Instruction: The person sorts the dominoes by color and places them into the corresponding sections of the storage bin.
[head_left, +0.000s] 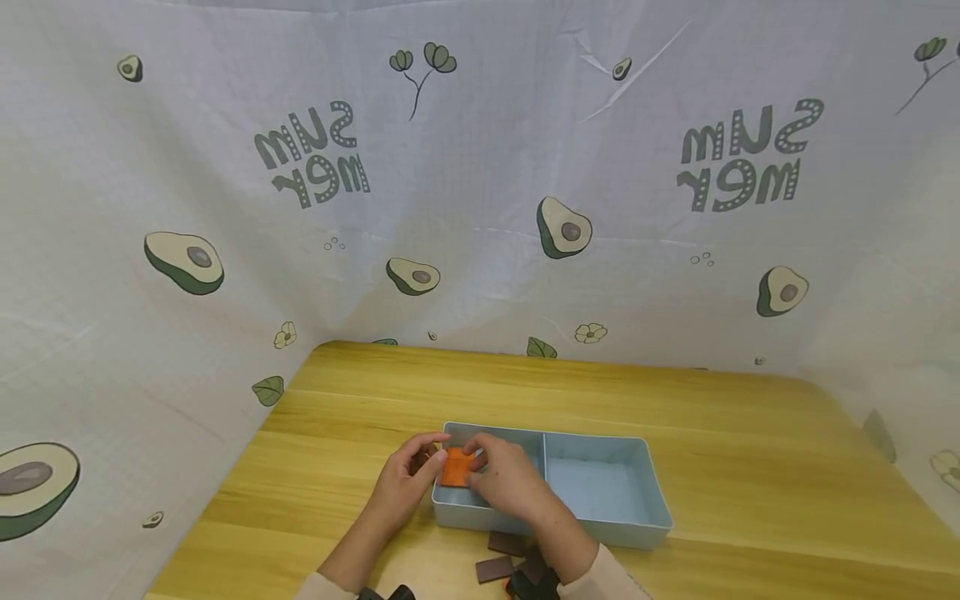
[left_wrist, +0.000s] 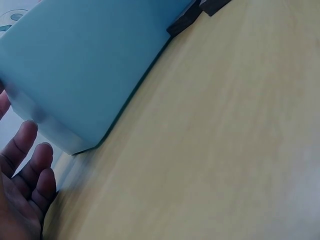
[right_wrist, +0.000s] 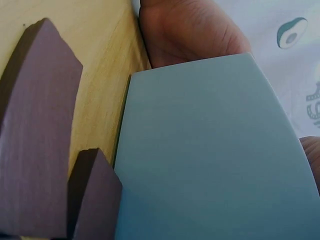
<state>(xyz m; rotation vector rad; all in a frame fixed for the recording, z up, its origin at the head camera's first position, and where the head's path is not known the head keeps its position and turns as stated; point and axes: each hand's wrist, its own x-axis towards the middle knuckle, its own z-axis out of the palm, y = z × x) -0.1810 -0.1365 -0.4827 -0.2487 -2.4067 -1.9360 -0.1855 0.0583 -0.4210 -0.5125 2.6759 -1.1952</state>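
A light blue two-compartment box (head_left: 600, 492) sits on the wooden table. In its left compartment is a flat orange piece (head_left: 454, 472), with faint lines across its top. My right hand (head_left: 508, 477) reaches over the front wall, curled thumb and fingers at the orange piece's right side. My left hand (head_left: 405, 477) is at the box's left end, thumb tip by the orange piece and fingers loosely bent near the rim. In the left wrist view, the left hand's fingers (left_wrist: 37, 165) hang loosely beside the box corner; the box wall hides the orange piece in both wrist views.
Several dark brown flat blocks (head_left: 495, 570) lie in front of the box, close under my right forearm, with a bit of orange among them. Brown blocks (right_wrist: 40, 135) loom large in the right wrist view. A white printed curtain (head_left: 480, 167) surrounds the table (head_left: 750, 467).
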